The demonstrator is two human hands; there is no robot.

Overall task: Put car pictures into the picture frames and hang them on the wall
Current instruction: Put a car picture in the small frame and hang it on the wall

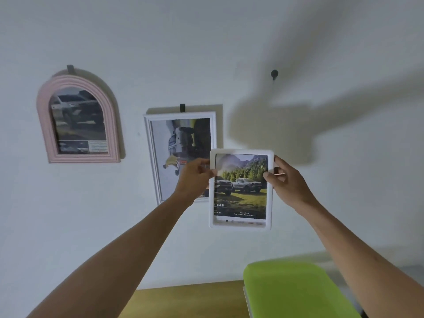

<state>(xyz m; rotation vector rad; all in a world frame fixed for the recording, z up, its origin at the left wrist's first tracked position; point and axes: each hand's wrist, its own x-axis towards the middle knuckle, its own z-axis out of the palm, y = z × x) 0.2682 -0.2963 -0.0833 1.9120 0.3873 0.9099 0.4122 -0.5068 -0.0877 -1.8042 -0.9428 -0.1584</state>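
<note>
A small white frame [241, 189] with a truck picture in it is held upright in front of the wall [206, 42], below and left of a bare dark hook [274, 74], its long axis vertical and the picture facing the viewer. It is pinched at its upper side edges: the left hand [195, 177] is curled round the left rim, the right hand [286, 180] round the right, thumb laid on the front. It is judged light, stiff and smooth-rimmed, with a breakable front pane, so the side rims are the place for a hold.
</note>
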